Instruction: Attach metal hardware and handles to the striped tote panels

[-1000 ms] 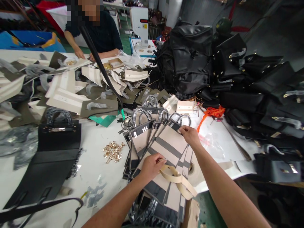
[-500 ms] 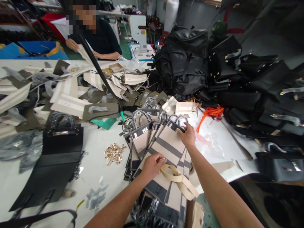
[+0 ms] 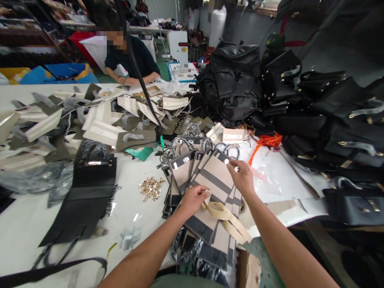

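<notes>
My left hand [image 3: 194, 201] is closed, thumb and fingertips pinched at the upper end of a loose cream tape strip [image 3: 231, 224]. The strip curls down over a fanned stack of beige-and-black bag panels [image 3: 216, 170]. My right hand [image 3: 243, 177] is at the top panel's upper right corner, thumb and forefinger drawn together. A small white patch shows at its fingertips; whether they grip it is hard to make out. Plastic-wrapped handles [image 3: 232, 151] stick out beyond the panels' top edges. A small metal fitting [image 3: 186, 159] shows on a neighbouring panel.
Gold hardware [image 3: 151, 188] lies in a pile left of the stack. Further left is a black bag piece [image 3: 87, 188]. Beige and olive pieces [image 3: 102, 132] cover the table's back. Black bags [image 3: 312, 124] heap at right. A co-worker [image 3: 135, 60] sits across the table.
My right hand has pulled back slightly from the panel's corner, its fingers drawing closer together. My left hand stays by the tape. The co-worker's hands have lowered to the table. The view has shifted.
</notes>
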The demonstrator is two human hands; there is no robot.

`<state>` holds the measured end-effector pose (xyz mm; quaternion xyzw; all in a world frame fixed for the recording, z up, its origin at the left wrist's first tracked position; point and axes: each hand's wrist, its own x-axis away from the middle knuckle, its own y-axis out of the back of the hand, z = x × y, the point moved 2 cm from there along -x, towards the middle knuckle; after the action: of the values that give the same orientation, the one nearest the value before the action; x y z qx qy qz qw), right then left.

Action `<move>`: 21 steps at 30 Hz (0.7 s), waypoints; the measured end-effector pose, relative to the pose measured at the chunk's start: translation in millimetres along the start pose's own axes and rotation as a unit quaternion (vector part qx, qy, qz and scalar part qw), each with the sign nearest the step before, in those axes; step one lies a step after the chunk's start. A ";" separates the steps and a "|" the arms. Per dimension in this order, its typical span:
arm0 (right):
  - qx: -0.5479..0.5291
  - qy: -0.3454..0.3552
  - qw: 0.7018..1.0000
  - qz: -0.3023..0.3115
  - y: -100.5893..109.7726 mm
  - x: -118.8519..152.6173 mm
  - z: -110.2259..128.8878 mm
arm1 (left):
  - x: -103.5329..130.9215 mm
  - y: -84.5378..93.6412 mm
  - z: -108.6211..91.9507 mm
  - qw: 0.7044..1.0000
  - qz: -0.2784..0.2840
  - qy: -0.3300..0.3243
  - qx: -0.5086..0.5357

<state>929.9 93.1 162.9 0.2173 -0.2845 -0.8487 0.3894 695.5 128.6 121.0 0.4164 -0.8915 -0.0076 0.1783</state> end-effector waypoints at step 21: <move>0.000 -0.007 0.948 0.319 7.9 48.0 60.7 | 5.4 -9.0 -24.9 0.988 -0.030 -0.108 -0.108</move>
<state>869.4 70.2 206.2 0.1086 -0.3416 -0.6815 0.6380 707.0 122.0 144.6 0.4182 -0.8865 -0.1542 0.1243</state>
